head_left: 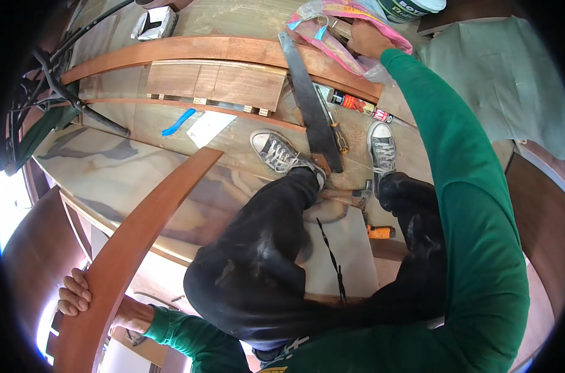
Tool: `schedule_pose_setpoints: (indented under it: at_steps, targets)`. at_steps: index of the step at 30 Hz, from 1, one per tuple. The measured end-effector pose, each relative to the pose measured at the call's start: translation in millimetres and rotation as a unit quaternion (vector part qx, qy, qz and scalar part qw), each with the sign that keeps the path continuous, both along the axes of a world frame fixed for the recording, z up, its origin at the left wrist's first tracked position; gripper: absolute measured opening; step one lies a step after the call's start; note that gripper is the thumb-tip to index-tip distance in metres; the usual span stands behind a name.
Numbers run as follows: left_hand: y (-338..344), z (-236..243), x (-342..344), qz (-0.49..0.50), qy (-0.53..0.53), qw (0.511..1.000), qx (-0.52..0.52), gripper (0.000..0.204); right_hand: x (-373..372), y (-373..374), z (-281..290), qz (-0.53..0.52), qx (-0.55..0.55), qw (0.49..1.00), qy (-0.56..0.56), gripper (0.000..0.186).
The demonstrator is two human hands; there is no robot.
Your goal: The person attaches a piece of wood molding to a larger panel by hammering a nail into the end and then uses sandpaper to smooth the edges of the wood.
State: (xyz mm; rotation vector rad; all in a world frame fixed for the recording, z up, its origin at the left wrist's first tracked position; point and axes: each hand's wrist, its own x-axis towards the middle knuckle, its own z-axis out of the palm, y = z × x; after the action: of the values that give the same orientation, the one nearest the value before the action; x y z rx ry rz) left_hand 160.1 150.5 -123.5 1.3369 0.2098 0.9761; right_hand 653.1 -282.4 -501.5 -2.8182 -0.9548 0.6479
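At lower left my left hand (76, 292) grips a long reddish wooden board (148, 217), fingers wrapped over its edge. My right hand (369, 40) reaches into a pink plastic bag (397, 34) at the top; its fingertips are hidden among the contents. Just left and below the bag lie a handsaw (304, 93), a cartridge tube (357, 104) and a screwdriver (338, 137). A hammer (361, 198) and an orange-handled tool (380, 232) lie between my legs.
Wooden planks (214, 84) and a long board (170, 46) lie ahead. Around them are a blue plastic piece (178, 122), a marble-look panel (96, 161), a white bucket (407, 7), a grey-green sheet (494, 74) and black curved tubing (77, 99) at left.
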Motion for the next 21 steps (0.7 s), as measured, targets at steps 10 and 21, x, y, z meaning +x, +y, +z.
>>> schedule_pose_setpoints:
  at_steps: [10,21]
  targets:
    - [7,-26,-58,-0.032,-0.040,0.993,-0.105,0.017,-33,-9,42,-0.093,0.046,0.991,0.089,0.067]
    - [-1,-92,-91,-0.038,-0.089,0.968,-0.231,0.047,-63,-46,63,-0.022,-0.139,0.980,0.141,0.050]
